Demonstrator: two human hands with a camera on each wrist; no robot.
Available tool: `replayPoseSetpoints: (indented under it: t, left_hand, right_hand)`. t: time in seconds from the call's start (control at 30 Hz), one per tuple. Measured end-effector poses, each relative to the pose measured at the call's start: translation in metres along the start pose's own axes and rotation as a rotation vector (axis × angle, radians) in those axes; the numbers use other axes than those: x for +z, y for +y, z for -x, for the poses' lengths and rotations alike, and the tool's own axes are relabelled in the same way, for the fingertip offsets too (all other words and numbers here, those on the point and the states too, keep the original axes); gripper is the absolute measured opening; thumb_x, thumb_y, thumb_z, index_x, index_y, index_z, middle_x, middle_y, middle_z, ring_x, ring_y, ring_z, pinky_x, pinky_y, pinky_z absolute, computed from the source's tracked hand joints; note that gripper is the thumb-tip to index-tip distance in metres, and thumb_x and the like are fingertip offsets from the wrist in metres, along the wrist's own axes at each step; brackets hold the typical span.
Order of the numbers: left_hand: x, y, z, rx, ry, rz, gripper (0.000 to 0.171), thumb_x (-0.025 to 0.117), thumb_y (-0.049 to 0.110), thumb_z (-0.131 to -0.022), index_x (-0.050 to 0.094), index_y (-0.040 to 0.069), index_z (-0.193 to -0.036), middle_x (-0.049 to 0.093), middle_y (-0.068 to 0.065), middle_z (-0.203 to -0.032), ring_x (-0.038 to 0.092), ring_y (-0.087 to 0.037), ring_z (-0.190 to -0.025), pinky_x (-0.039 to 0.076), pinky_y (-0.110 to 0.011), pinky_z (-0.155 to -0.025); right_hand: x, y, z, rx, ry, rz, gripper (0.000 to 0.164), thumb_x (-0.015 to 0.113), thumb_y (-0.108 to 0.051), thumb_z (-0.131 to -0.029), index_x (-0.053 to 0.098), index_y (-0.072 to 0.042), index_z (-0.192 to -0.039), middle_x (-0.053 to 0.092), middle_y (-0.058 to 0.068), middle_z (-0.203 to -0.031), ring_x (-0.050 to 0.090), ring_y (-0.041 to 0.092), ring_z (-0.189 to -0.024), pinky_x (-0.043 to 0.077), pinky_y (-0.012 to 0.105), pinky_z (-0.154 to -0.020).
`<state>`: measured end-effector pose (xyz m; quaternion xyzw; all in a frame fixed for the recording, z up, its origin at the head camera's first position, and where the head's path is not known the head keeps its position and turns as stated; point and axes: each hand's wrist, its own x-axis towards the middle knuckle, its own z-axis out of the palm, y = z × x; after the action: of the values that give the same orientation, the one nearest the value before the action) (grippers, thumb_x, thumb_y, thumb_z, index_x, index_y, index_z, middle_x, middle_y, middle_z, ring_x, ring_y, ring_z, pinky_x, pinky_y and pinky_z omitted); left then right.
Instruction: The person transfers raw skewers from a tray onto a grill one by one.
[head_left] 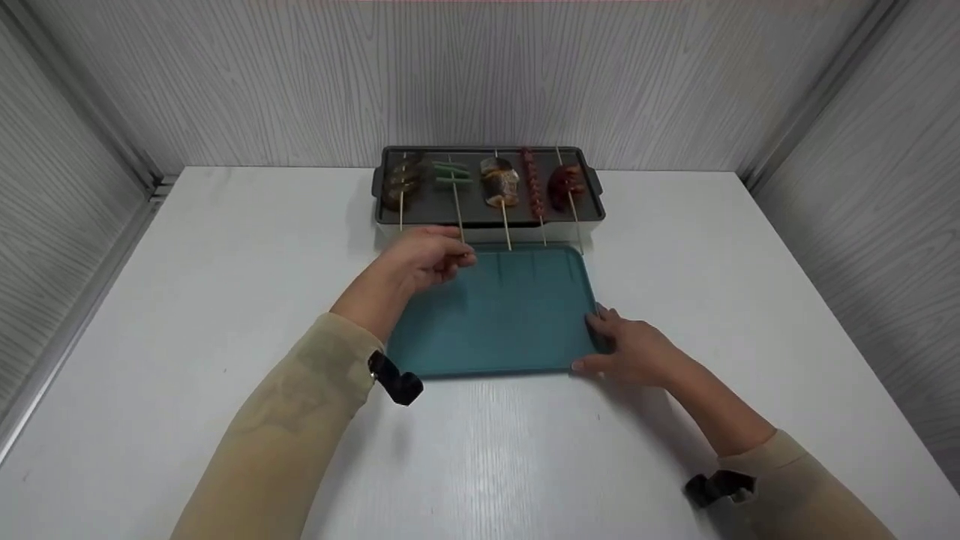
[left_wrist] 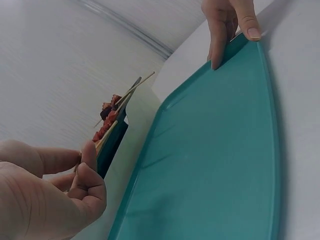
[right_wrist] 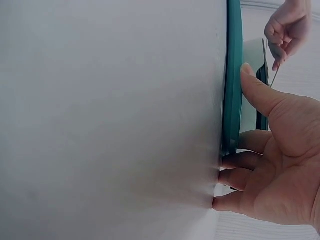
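Observation:
A teal tray [head_left: 510, 315] [left_wrist: 215, 150] [right_wrist: 233, 75] lies on the white table in front of a dark grill pan [head_left: 598, 196]. Several skewers rest across the pan, their sticks pointing toward me. My left hand [head_left: 450, 259] [left_wrist: 85, 170] [right_wrist: 280, 40] is at the tray's far left corner, fingers curled, pinching the stick end of the green vegetable skewer [head_left: 452, 174]. My right hand [head_left: 600, 337] [left_wrist: 227, 30] [right_wrist: 240, 150] grips the tray's near right edge, thumb over the rim and fingers against its side.
Beside the green skewer the pan holds a brown skewer [head_left: 401, 184], a pale fish-like one [head_left: 499, 184], a red beaded one [head_left: 532, 184] and a dark red one [head_left: 566, 184]. Grey panelled walls close in the table [head_left: 225, 262] on three sides.

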<state>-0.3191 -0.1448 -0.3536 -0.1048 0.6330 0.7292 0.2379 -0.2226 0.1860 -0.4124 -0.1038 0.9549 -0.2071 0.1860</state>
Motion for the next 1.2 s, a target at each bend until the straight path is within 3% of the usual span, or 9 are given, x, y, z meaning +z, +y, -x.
replayPoseSetpoints:
  t: [0.27,0.47,0.73,0.87,0.93,1.1,1.2]
  left_hand:
    - [0.001,-0.002,-0.002,-0.001,0.012,0.014,0.061,0.065,0.000,-0.104,0.045,0.007,-0.161,0.066,-0.023,-0.137,0.068,-0.014,-0.081,0.048,-0.025,-0.068]
    - [-0.001,-0.003,-0.003,-0.017,0.003,0.012,0.062,0.064,0.003,-0.105,0.042,0.010,-0.163,0.069,-0.016,-0.129,0.070,-0.014,-0.086,0.051,-0.026,-0.074]
    - [-0.004,-0.009,0.001,-0.070,-0.009,-0.028,0.055,0.067,0.011,-0.106,0.047,0.004,-0.157,0.061,-0.019,-0.146,0.070,-0.023,-0.112,0.054,-0.036,-0.102]
    - [-0.006,-0.014,0.015,-0.026,-0.017,-0.136,0.067,0.069,0.016,-0.105,0.039,0.002,-0.162,0.058,-0.019,-0.151,0.065,-0.026,-0.129,0.049,-0.041,-0.112]
    - [-0.007,-0.018,0.025,0.017,-0.017,-0.243,0.069,0.070,0.020,-0.105,0.037,0.002,-0.163,0.057,-0.018,-0.153,0.062,-0.027,-0.134,0.048,-0.042,-0.114]
    - [-0.017,-0.030,0.050,0.194,0.029,-0.585,0.070,0.067,0.032,-0.106,0.040,0.002,-0.163,0.051,-0.021,-0.157,0.053,-0.033,-0.143,0.047,-0.046,-0.116]
    - [-0.027,-0.038,0.060,0.305,0.076,-0.733,0.073,0.067,0.037,-0.105,0.040,0.000,-0.162,0.052,-0.025,-0.155,0.051,-0.037,-0.144,0.046,-0.051,-0.115]
  right_hand:
    - [-0.001,0.001,0.001,-0.004,-0.006,-0.006,0.099,0.076,-0.055,-0.095,0.031,-0.001,-0.165,0.018,0.028,-0.171,0.021,0.046,-0.158,0.029,0.062,-0.124]
    - [-0.003,0.003,-0.002,0.004,-0.012,-0.018,0.100,0.077,-0.054,-0.095,0.030,-0.002,-0.165,0.017,0.027,-0.172,0.019,0.045,-0.158,0.027,0.062,-0.125]
    - [-0.004,0.008,-0.008,0.015,-0.018,-0.025,0.101,0.077,-0.056,-0.094,0.030,-0.003,-0.166,0.016,0.026,-0.173,0.018,0.045,-0.159,0.027,0.062,-0.125]
    - [-0.006,0.011,-0.011,0.008,-0.016,-0.023,0.101,0.076,-0.058,-0.094,0.030,-0.004,-0.166,0.016,0.024,-0.174,0.018,0.044,-0.159,0.027,0.061,-0.125]
    - [-0.008,0.013,-0.013,-0.008,-0.011,-0.026,0.101,0.075,-0.059,-0.095,0.030,-0.004,-0.166,0.015,0.023,-0.174,0.018,0.044,-0.159,0.027,0.061,-0.125]
    - [-0.011,0.018,-0.016,-0.062,0.051,-0.065,0.098,0.069,-0.061,-0.098,0.030,-0.004,-0.167,0.019,0.021,-0.174,0.023,0.043,-0.158,0.028,0.061,-0.125]
    - [-0.012,0.019,-0.016,-0.088,0.122,-0.066,0.095,0.065,-0.062,-0.100,0.030,-0.004,-0.167,0.023,0.021,-0.173,0.026,0.043,-0.157,0.030,0.063,-0.124]
